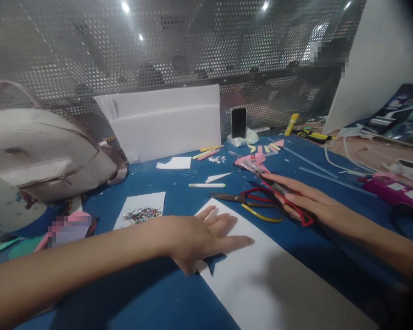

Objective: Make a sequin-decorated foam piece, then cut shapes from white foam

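Observation:
My left hand [209,238] lies with fingers spread on a long white sheet [248,279]. Under its thumb side, a notch in the sheet's left edge shows the blue table. In my right hand [309,197] is a red and black utility knife [277,188], its metal end pointing away to the upper left. Just left of that hand, scissors [241,198] with dark blades and red and yellowish handles lie on the table. A smaller white paper [144,201] holding a pile of colourful bits is beyond my left forearm.
A capped marker [207,185], a pink glue gun [253,159] and paper scraps [175,162] lie further back on the blue table [179,183]. A phone [238,123] and white board [168,121] stand behind. A backpack [48,151] is left, a purple tool [395,190] right.

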`<state>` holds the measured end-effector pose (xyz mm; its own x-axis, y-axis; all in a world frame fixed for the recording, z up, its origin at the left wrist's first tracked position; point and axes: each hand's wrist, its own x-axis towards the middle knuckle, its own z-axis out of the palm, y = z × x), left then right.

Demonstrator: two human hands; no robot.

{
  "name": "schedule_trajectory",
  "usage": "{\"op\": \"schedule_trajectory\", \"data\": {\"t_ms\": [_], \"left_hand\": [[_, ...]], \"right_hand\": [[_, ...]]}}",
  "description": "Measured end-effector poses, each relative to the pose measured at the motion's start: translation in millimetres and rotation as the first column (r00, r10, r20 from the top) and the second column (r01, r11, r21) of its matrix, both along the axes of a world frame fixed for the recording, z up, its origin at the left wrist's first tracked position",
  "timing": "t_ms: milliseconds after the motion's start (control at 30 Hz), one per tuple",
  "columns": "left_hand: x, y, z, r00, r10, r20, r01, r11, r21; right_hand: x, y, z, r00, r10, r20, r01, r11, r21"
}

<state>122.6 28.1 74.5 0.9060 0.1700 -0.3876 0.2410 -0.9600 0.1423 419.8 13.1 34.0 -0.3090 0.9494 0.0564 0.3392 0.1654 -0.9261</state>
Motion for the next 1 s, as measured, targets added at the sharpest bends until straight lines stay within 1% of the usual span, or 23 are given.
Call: {"op": "schedule_trajectory", "data": {"t_ms": [67, 133, 233, 267, 300, 367, 400, 433, 500, 567, 633, 667, 733, 833, 900, 1000], "left_hand": [[-4.6, -6.6, -2.4, 0.997, -0.02, 0.072, 0.017, 0.999, 0.047], [-10.5, -19.6, -5.3, 0.988, -0.042, 0.149, 0.021, 0.99, 0.139], [-19.0, -47.1, -13.2, 0.974, -0.037, 0.222, -0.033, 0.952, 0.304], [-22.0, -56.5, -16.9, 0.958, -0.093, 0.269, -0.007, 0.937, 0.348], [-25.2, -65.2, -20.8, 0.95, -0.094, 0.298, -0.031, 0.921, 0.389], [-32.6, -78.7, -28.5, 0.918, -0.132, 0.375, -0.043, 0.904, 0.425], [-36.8, -83.2, -31.9, 0.898, -0.14, 0.416, -0.053, 0.906, 0.42], [-41.1, -86.2, -35.0, 0.896, -0.14, 0.421, -0.049, 0.912, 0.408], [-49.5, -89.0, -40.2, 0.878, -0.107, 0.467, -0.103, 0.91, 0.401], [-56.9, -89.2, -44.6, 0.856, -0.07, 0.512, -0.173, 0.895, 0.41], [-62.7, -88.9, -48.4, 0.846, -0.045, 0.532, -0.22, 0.878, 0.424], [-65.1, -88.8, -50.2, 0.849, -0.042, 0.527, -0.226, 0.873, 0.433], [-68.8, -88.8, -53.8, 0.861, -0.047, 0.506, -0.221, 0.862, 0.456], [-72.5, -88.8, -61.4, 0.873, -0.089, 0.479, -0.181, 0.854, 0.488], [-74.1, -88.9, -67.9, 0.857, -0.104, 0.504, -0.199, 0.836, 0.511], [-75.7, -88.7, -76.8, 0.833, -0.117, 0.542, -0.233, 0.813, 0.533]], "right_hand": [[0.8, 0.9, -1.0, 0.997, 0.006, -0.071, -0.01, 0.998, -0.057], [0.6, 2.9, -1.3, 0.989, 0.036, -0.144, -0.051, 0.994, -0.101], [-4.4, 5.0, 0.5, 0.962, 0.121, -0.243, -0.158, 0.978, -0.137], [-7.6, 5.1, 1.5, 0.957, 0.14, -0.253, -0.178, 0.975, -0.135], [-11.3, 5.1, 2.4, 0.959, 0.143, -0.246, -0.178, 0.976, -0.123], [-19.5, 4.9, 3.9, 0.98, 0.102, -0.172, -0.113, 0.992, -0.061], [-23.7, 4.8, 4.6, 0.991, 0.068, -0.113, -0.069, 0.998, -0.011], [-27.6, 4.7, 5.4, 0.998, 0.031, -0.05, -0.029, 0.998, 0.049], [-35.1, 4.2, 7.5, 0.998, -0.032, 0.051, 0.023, 0.983, 0.183], [-43.4, 2.5, 10.9, 0.993, -0.063, 0.099, 0.032, 0.955, 0.294], [-53.9, -1.3, 14.3, 0.992, -0.043, 0.121, 0.0, 0.941, 0.339], [-60.2, -3.7, 15.2, 0.992, -0.016, 0.129, -0.029, 0.942, 0.334], [-73.7, -8.5, 14.1, 0.989, 0.05, 0.142, -0.088, 0.957, 0.276], [-92.0, -11.0, 4.7, 0.979, 0.13, 0.158, -0.151, 0.981, 0.126], [-100.8, -7.9, -2.7, 0.96, 0.204, 0.193, -0.22, 0.973, 0.066], [-111.4, 2.2, -8.6, 0.909, 0.3, 0.289, -0.332, 0.941, 0.07]]}}
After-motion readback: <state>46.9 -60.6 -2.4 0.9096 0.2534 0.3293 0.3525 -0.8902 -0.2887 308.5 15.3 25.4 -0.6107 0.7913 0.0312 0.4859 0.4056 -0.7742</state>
